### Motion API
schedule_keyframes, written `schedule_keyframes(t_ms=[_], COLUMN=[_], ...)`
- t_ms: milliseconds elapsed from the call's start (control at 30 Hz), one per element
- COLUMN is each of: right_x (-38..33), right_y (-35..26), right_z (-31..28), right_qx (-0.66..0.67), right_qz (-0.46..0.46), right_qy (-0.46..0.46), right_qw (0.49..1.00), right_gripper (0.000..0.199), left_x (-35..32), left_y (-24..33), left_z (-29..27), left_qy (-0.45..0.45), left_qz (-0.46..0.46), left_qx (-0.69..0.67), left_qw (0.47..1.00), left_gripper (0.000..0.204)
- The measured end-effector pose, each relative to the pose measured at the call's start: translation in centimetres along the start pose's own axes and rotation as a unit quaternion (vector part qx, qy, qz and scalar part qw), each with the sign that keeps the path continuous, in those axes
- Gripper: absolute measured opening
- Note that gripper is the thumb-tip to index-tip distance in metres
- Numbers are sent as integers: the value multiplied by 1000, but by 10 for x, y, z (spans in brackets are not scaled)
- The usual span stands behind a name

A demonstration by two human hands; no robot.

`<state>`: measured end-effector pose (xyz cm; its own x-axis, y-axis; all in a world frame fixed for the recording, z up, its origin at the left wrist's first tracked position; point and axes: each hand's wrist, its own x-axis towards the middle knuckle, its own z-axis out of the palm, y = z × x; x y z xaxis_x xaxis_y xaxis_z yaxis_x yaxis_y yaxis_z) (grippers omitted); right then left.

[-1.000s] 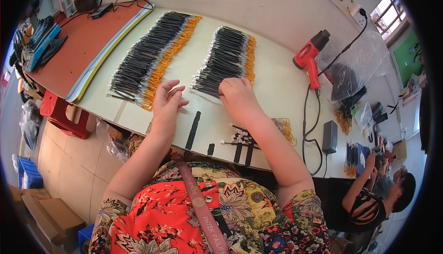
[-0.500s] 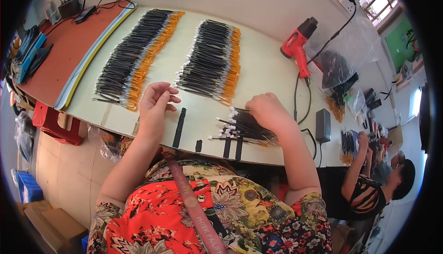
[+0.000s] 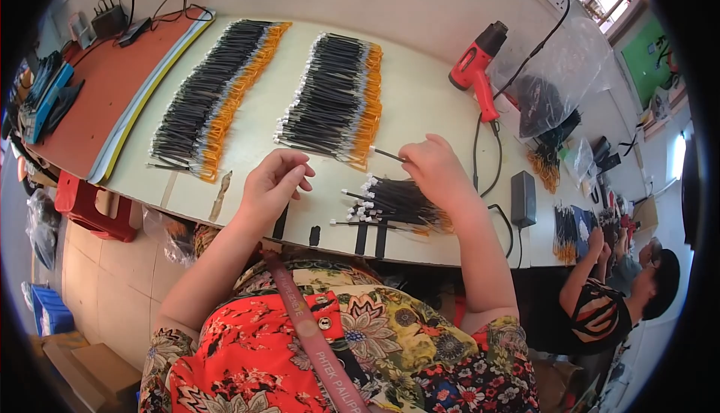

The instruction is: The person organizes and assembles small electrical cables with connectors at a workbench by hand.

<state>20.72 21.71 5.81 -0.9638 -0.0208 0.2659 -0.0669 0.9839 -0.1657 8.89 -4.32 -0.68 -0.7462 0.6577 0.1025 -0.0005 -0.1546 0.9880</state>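
Over the loose pile of short black cables (image 3: 401, 204), with white connectors and orange ends, my right hand (image 3: 435, 167) pinches a single black cable (image 3: 390, 156). That cable's pale tip points left toward the nearer tidy row of cables (image 3: 330, 98); its other end is hidden by the hand. My left hand (image 3: 276, 184) hovers left of the pile, fingers loosely bent and apart, with nothing visible in it. A second tidy row of cables (image 3: 217, 98) lies farther left. Black strips of tape (image 3: 361, 240) mark the table's front edge, one partly behind my left hand.
A red heat gun (image 3: 480, 68) stands at the back right, its cord trailing down beside a black power adapter (image 3: 523, 199). At the left lies a reddish-brown board (image 3: 120, 83). Below it is a red stool (image 3: 94, 207). At the far right another person (image 3: 607, 293) handles cables.
My right hand has lifted from the pile with one cable in its fingers. My left hand has moved right and slightly nearer to me. The view has shifted a little.
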Motion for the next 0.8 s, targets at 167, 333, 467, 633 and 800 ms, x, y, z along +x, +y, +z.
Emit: schedule_keyframes(t_ms=[167, 333, 467, 633, 800], right_x=[12, 22, 30, 35, 38], right_y=[-32, -54, -63, -64, -67], right_z=[-4, 3, 9, 15, 19], right_qx=[-15, 1, 13, -1, -5], right_qz=[-136, -174, -186, -188, -185], right_qy=[54, 71, 70, 92, 89], right_qw=[989, 982, 980, 978, 979], right_gripper=[16, 15, 16, 14, 13], left_x=[6, 6, 5, 4, 3], left_y=[7, 8, 1, 4, 2], left_z=[9, 9, -1, -10, -14], left_qy=[-23, -37, 3, 33, 54], left_qz=[-8, -30, -19, -21, -37], left_qx=[-11, -29, -24, -26, -27], left_qw=[1000, 998, 1000, 999, 998], left_gripper=[27, 24, 16, 13, 17])
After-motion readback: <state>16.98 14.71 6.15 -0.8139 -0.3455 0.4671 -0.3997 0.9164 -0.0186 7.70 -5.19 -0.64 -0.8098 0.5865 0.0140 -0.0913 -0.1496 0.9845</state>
